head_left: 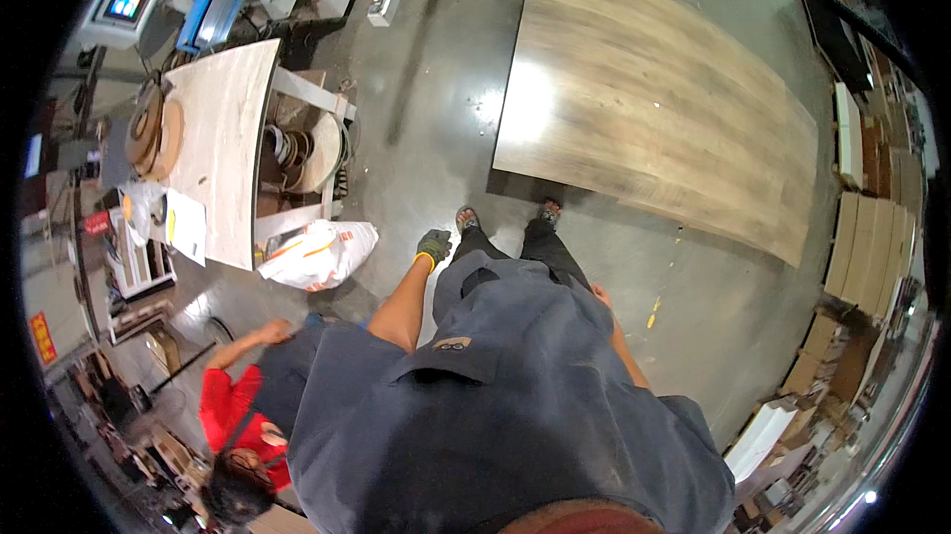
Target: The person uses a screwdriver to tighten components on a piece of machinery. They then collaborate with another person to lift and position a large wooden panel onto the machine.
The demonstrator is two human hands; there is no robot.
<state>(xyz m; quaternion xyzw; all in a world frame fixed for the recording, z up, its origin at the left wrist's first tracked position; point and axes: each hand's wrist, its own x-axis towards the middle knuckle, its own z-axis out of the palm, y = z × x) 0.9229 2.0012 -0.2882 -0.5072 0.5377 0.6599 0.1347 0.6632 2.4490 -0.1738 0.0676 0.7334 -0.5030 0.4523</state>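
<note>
Hanging at about 11 o'clock of the dark grey shirt (515, 356), with 12 taken as straight ahead, the left hand (433, 248) is covered by a grey-green glove (436, 240) with a yellow cuff and is held low, presumably at rest. Its fingers seem to be curled, but whether anything is gripped cannot be told at this size. The bare right hand (600, 294), at about 1 o'clock, is partly hidden by the shirt; whether its fingers are apart or together cannot be told either.

A large rectangular board with a brown wood-grain face (654, 108) is laid flat between 12 and 2 o'clock. A dark shadow beneath its near edge suggests that it is raised on something unseen, perhaps so that the face can be easily reached. From the gloved fingers the board lies toward 2 o'clock, from the right hand toward 1; it is touched by neither, with grey floor (426, 128) between. A white plastic sack with orange marks (322, 255) is set at 9 o'clock of the glove, just beside a pale-topped table (223, 138), likely to be kept out of the walkway.
</note>
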